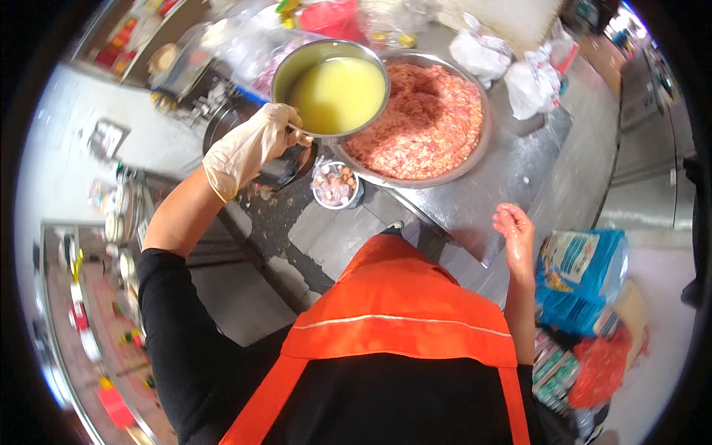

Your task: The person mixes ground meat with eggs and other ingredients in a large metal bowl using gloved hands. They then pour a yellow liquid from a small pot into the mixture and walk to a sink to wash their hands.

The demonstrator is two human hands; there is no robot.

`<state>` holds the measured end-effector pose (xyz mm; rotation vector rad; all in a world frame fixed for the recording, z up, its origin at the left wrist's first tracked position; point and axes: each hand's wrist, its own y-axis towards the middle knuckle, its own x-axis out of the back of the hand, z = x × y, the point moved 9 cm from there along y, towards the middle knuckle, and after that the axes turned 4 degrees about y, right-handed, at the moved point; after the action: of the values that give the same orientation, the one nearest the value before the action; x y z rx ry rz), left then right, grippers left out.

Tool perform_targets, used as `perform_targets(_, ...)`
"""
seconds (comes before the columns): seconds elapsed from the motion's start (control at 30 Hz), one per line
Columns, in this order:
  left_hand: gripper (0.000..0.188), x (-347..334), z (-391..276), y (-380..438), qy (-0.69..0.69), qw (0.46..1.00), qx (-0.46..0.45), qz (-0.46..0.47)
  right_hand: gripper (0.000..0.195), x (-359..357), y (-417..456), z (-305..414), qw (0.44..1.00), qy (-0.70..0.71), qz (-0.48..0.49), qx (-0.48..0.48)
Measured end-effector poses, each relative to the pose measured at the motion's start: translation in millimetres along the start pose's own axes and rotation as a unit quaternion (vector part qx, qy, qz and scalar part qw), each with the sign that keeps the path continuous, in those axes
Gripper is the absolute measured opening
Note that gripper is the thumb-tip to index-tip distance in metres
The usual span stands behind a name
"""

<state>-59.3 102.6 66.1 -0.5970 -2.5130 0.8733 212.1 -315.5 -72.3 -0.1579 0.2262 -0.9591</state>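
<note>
A pale disposable glove covers my left hand (261,139), which grips a metal pot (283,75) near its lower left rim. Yellow liquid (342,94) stands in the pot. The pot overlaps the left side of a wide steel basin (445,179) in view. Ground meat (423,128) fills that basin, with a darker hollow towards its far side. Bare and wet-looking, my right hand (514,236) hangs by the near right edge of the steel table (534,150). Its fingers are loosely curled and nothing shows in them.
Below the basin's left side stands a white bucket (335,186) of scraps, seemingly eggshells. White plastic bags (481,53) lie at the table's back. A dark round pan (222,125) is behind my left hand. Blue packages (581,278) and a red bag (601,367) are stacked at right.
</note>
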Motion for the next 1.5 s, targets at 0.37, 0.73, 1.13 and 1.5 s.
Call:
perform_targets(0.37, 0.018, -73.6, -78.1, 112.7, 0.153, 0.982, -0.016, 0.112, 0.022, 33.6, -27.7, -32.1, 0.976, 0.089, -0.198, -0.01)
perform_targets(0.73, 0.013, -68.4, -116.9, 119.5, 0.248, 0.964, -0.067, 0.074, 0.023, 47.5, -40.0, -58.1, 0.961, 0.104, -0.254, -0.029)
perform_targets(1.13, 0.015, -55.2, -121.4, 123.6, 0.235, 0.968, -0.071, 0.042, 0.023, 49.2, -39.3, -64.1, 0.962, 0.107, -0.251, -0.032)
perform_targets(1.5, 0.008, -43.6, -125.9, 131.4, 0.234, 0.964, -0.063, 0.105, 0.023, 48.3, -45.1, -62.6, 0.96, 0.098, -0.258, -0.042)
